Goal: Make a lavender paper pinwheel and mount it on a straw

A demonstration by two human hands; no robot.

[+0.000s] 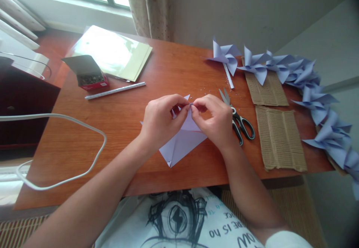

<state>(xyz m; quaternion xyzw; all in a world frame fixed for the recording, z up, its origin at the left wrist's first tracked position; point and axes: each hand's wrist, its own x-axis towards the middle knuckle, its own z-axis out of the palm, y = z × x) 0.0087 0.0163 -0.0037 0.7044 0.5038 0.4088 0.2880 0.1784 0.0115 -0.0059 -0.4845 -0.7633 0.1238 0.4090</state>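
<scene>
Pinching together at mid-frame, the left hand (159, 123) and right hand (214, 121) clamp their fingers on the gathered tips of a pale lilac folded paper sheet (182, 143) lying on the wooden counter (117, 117), apparently mid-fold, needing steady pinning next, black-handled scissors (238, 119) just right.

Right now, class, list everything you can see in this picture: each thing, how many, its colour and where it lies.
paper sheet: one, pale lilac, table centre, in both hands
scissors: one, black-handled, right of hands
pinwheels: many, lilac, right edge
cardboard pieces: two, brown, right
paper sticks: two, white, left and by pinwheels
pin box: one, red, open, left
paper stack: one, cream, back left
cable: one, white, left
table: one, reddish wood
left hand: grip on paper
right hand: grip on paper
</scene>
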